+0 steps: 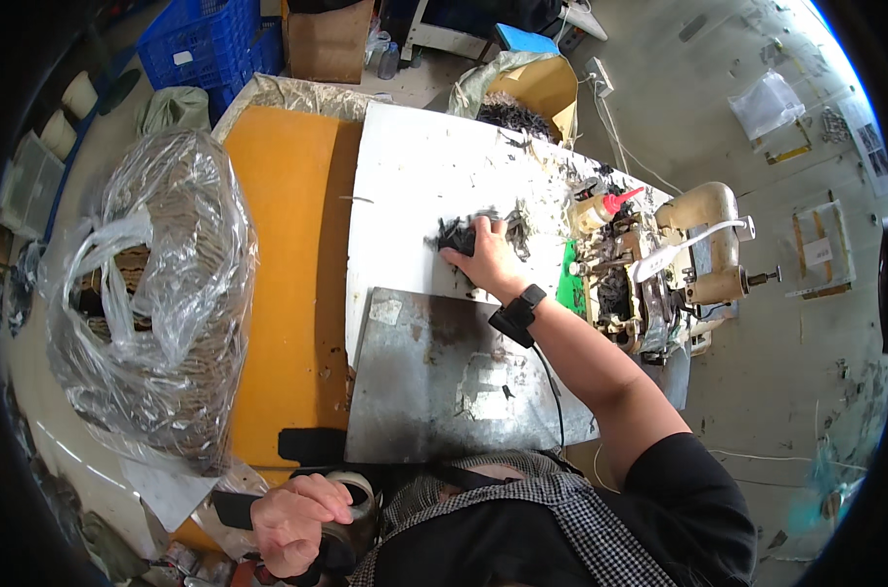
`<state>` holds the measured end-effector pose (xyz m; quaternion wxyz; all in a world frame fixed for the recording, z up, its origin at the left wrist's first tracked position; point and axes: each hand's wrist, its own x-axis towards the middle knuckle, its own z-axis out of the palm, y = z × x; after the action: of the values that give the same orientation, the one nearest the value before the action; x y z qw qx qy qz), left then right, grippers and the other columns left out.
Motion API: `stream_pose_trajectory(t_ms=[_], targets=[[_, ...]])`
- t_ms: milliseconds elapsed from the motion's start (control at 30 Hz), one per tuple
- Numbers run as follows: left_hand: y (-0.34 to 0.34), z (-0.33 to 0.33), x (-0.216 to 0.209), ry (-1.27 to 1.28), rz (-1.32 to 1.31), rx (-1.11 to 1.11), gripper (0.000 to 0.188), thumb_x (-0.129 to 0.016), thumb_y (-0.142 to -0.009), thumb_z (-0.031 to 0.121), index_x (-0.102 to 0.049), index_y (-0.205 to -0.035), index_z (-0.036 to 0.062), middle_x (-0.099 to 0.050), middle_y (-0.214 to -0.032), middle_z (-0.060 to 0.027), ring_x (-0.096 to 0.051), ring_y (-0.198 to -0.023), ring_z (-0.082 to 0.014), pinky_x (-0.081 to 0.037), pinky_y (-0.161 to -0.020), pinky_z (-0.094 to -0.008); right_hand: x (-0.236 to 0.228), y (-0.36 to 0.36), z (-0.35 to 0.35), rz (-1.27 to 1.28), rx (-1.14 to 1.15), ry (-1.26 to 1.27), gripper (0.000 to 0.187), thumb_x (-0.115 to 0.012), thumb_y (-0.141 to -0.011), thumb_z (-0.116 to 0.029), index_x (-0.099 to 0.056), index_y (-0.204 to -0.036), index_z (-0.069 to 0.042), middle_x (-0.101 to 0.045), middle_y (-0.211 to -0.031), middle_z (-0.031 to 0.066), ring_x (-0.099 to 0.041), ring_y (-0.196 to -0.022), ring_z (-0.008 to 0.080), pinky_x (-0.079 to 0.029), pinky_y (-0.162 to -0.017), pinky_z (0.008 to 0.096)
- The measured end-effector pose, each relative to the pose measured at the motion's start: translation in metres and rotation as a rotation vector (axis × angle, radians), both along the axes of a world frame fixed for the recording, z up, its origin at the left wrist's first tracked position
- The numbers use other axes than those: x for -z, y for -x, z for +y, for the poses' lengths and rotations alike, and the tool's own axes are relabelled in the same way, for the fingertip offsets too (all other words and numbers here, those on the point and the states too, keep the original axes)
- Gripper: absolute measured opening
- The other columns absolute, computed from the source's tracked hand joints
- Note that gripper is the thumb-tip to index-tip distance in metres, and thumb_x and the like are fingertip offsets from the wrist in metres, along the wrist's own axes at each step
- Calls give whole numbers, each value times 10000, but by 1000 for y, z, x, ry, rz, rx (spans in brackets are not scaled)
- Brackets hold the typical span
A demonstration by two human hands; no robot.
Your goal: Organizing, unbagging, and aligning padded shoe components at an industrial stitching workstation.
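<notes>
My right hand (491, 259) reaches across the white tabletop (395, 186). Its thumb and fingers curl around a small heap of black scraps (456, 236). A black device (517, 315) with a cable is strapped to that wrist. Low on the left, my left hand (297, 520) hovers with its fingers curled together, and nothing shows in them. Beside it are a dark flat object (234, 510) and a pale ring-shaped roll (357, 486). Right of my right hand stands a sewing-type machine (649, 279) with a green plate (570, 279).
A bottle with a red nozzle (596, 210) stands by the machine. A metal sheet (415, 391) covers the near tabletop. A large clear plastic bag (160, 293) of brown stacked pieces lies left, by an orange board (288, 245). Beyond are a scrap-filled sack (552, 83) and blue crates (195, 49).
</notes>
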<state>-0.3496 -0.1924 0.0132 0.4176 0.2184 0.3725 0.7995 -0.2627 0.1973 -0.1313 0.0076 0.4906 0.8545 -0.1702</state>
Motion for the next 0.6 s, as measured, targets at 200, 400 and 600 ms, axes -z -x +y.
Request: stream_pose_trajectory(t_ms=[200, 400, 600], targets=[[8, 1, 10, -29, -21, 2, 365, -630, -794, 269, -587, -1030, -7, -582, -871, -185, -547, -776, -259, -424, -772, -390, -44, 48, 79, 102, -1, 117, 433, -695, -782, -175, -535, -1161, -39, -597, -856, 271, -612, -933, 399, -500, -840, 454], [14, 1, 14, -12, -25, -2, 370, -634, -783, 251, -584, -1034, -16, -578, -860, -187, -546, -782, -270, -418, -764, -409, -76, 40, 83, 172, -454, -169, 415, -714, -811, -267, -584, -1110, -11, -653, -969, 190, -660, -838, 304, -528, -787, 433], [33, -13, 1, 251, 288, -208, 363, -592, -803, 280, -575, -973, -41, -560, -906, -167, -545, -823, -273, -422, -773, -378, -41, 36, 39, 44, -406, 735, 182, -644, -808, -164, -656, -888, -1, -665, -688, 77, -653, -636, 169, -517, -569, 292]])
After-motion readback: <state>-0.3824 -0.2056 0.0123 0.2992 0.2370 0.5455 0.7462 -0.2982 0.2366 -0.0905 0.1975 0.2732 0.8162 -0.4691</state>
